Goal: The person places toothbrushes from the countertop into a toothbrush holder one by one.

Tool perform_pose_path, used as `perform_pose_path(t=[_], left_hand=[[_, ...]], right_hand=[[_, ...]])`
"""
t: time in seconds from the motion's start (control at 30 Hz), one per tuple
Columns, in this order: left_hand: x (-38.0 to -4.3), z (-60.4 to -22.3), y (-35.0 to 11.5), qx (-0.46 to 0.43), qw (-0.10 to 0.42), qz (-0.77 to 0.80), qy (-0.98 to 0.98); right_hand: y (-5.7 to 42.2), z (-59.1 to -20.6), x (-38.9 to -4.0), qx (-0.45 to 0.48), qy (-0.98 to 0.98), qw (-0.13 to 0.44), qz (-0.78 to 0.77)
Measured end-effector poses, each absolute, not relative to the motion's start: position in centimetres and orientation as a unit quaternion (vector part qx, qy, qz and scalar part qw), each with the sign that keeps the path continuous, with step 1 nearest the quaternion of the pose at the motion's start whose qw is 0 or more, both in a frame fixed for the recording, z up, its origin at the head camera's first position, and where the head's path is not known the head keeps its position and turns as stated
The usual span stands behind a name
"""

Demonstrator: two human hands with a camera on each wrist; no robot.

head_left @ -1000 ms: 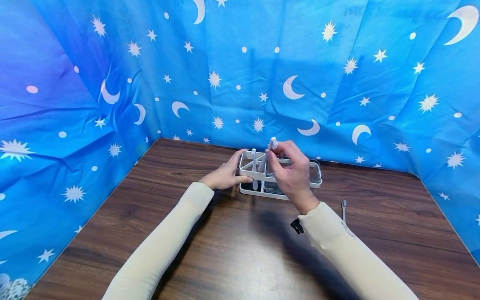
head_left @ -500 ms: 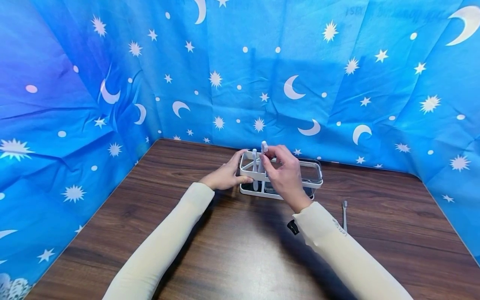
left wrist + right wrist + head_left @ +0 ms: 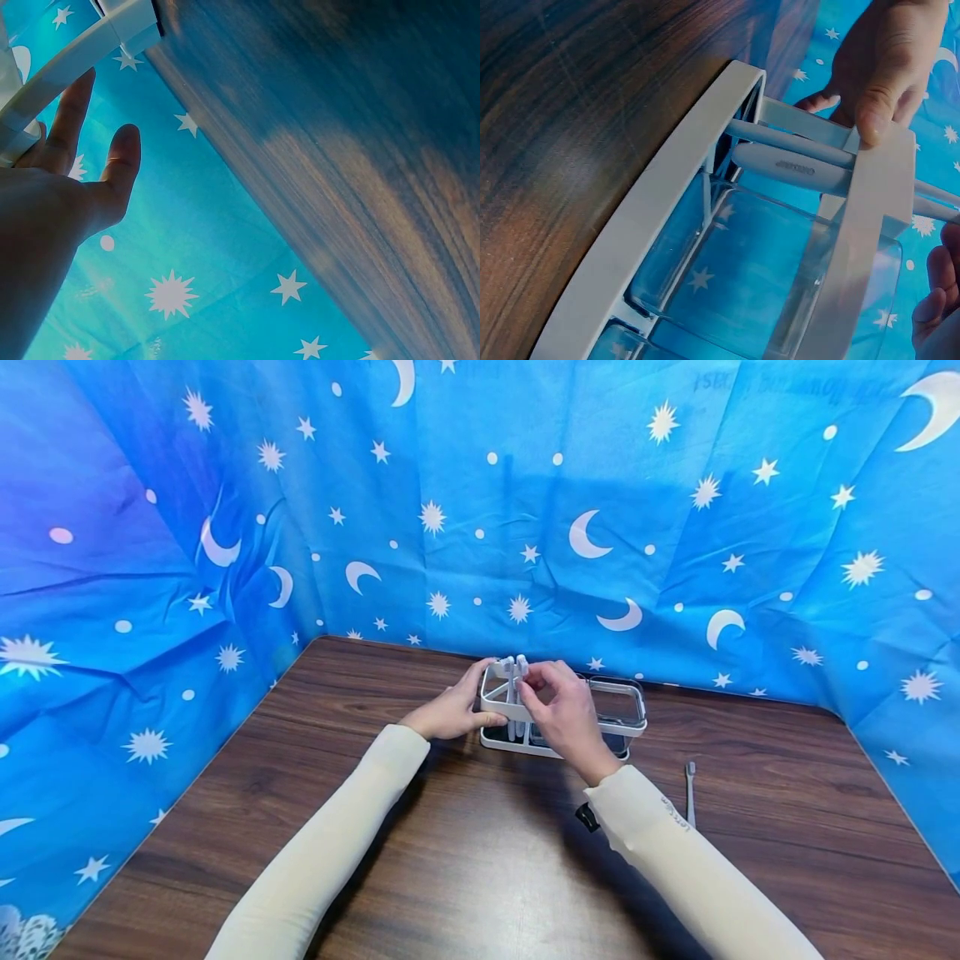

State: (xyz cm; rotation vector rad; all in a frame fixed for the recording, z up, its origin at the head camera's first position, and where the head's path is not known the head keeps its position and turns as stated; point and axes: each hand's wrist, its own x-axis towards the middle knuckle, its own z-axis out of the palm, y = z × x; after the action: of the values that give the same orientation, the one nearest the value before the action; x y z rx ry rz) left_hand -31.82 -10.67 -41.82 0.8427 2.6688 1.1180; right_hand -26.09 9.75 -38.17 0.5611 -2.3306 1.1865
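Note:
My left hand (image 3: 453,710) grips the left end of a white two-tier toothbrush holder (image 3: 506,708), its thumb on the upper frame in the right wrist view. My right hand (image 3: 566,714) pinches a pale toothbrush (image 3: 522,667) close below its head. That brush stands upright in the holder's left part, its lettered handle (image 3: 787,165) reaching down near the lower tier. Right beside it stands a second toothbrush (image 3: 795,139) in the same part. Clear cups (image 3: 757,255) sit in the holder's other part, partly hidden behind my right hand in the head view.
A grey toothbrush (image 3: 691,793) lies on the brown wooden table (image 3: 480,860), right of the holder and beside my right sleeve. Behind the table hangs a blue cloth (image 3: 480,493) with stars and moons. A small black object (image 3: 587,817) shows below my right cuff.
My right hand has moved left and down, lowering its toothbrush into the holder's left part beside the other brush. My left hand has stayed at the holder's end.

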Motion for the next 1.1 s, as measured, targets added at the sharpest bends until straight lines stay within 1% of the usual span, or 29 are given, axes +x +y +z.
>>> perform_pose_path(t=[0.23,0.9,1.1], left_hand=[[-31.7,-41.6,-10.5,0.281,0.066,0.369,0.883],[-31.8,-41.7,-10.8,0.269,0.074,0.372,0.886],[-31.9,-41.8,-10.8,0.270,0.074,0.372,0.885]], right_hand=[[9.9,-38.5,-26.0,0.201,-0.858,0.211,0.422],[10.8,-38.3,-25.5,0.211,-0.869,0.202,0.399],[11.8,-38.2,-25.5,0.211,-0.863,0.212,0.407]])
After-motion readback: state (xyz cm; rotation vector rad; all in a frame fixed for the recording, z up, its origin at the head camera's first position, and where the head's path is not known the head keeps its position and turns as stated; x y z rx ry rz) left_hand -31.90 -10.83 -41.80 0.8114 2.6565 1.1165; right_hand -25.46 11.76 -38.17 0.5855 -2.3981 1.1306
